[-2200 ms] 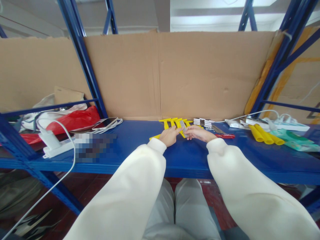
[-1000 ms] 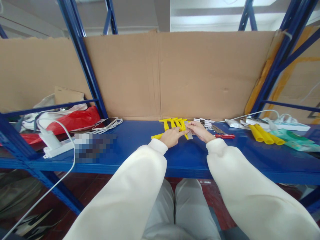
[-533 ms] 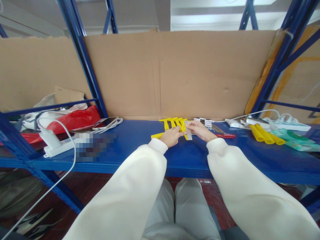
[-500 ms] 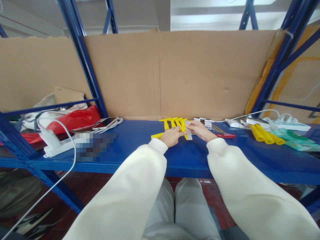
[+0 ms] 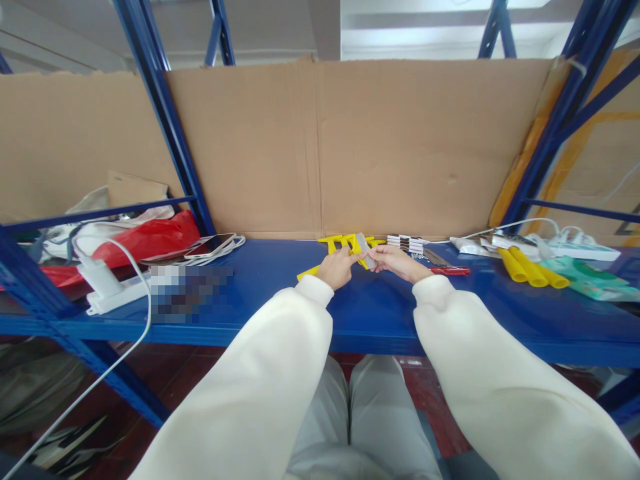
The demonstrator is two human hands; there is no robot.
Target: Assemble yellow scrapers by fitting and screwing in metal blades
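My left hand (image 5: 337, 267) is closed around a yellow handle (image 5: 307, 272), whose end sticks out to the left of the palm. At my left fingertips lies a flat grey strip (image 5: 365, 249), tilted with its top to the left. The fingers of my right hand (image 5: 397, 261) pinch its lower right part. Just behind the hands, several yellow T-shaped pieces (image 5: 331, 243) lie in a row on the blue shelf (image 5: 273, 280), partly hidden by the strip and my left hand. How the strip meets the yellow handle is too small to make out.
To the right of my hands are small white stacks with dark bands (image 5: 399, 243) and a red tool (image 5: 451, 271). Further right lie yellow tubes (image 5: 527, 268) and a green packet (image 5: 595, 279). A white power strip (image 5: 113, 297) and phone (image 5: 213, 245) are leftward. Cardboard (image 5: 380, 147) stands behind.
The grey strip has moved left and slightly back, and has tilted further to the left. My right fingers have shifted left with it, to its lower end. My left hand has moved slightly left.
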